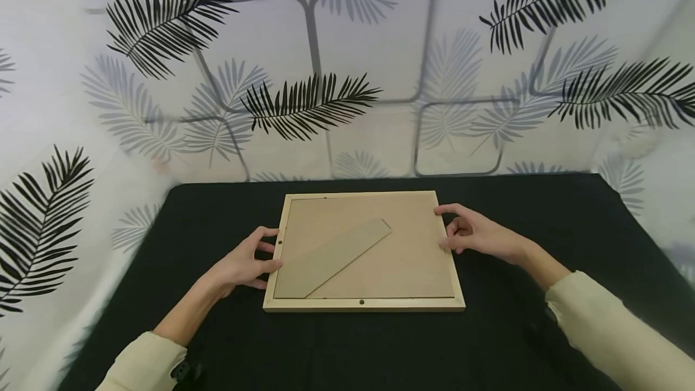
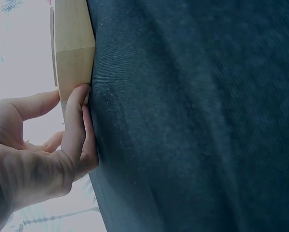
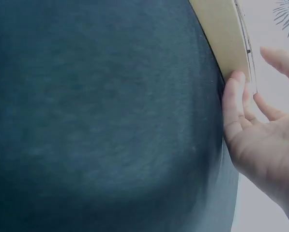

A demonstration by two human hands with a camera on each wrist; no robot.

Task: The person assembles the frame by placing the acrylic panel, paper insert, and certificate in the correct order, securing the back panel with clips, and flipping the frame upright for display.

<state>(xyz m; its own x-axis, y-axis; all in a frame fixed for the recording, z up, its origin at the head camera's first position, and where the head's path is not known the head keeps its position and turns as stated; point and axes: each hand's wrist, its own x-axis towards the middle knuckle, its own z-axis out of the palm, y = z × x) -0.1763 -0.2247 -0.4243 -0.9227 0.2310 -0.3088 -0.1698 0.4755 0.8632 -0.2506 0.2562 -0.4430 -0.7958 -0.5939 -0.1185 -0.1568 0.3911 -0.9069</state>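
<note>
A light wooden picture frame (image 1: 364,305) lies back side up on the black cloth, its brown backing board (image 1: 418,246) showing. Across the board runs a slanted, flat stand flap (image 1: 339,255). My left hand (image 1: 244,261) grips the frame's left side, thumb on the upper face and fingers against the outer edge. In the left wrist view the left hand (image 2: 47,145) touches the frame near a corner. At the opposite side my right hand (image 1: 475,233) holds the right edge. The right wrist view has fingertips of the right hand (image 3: 265,140) against the frame's side (image 3: 226,41).
A black cloth (image 1: 369,349) covers the table under the frame. Behind it hangs a pale curtain (image 1: 369,47) with a leaf pattern, which also runs along the left. A dark watch (image 1: 180,370) sits at the left sleeve.
</note>
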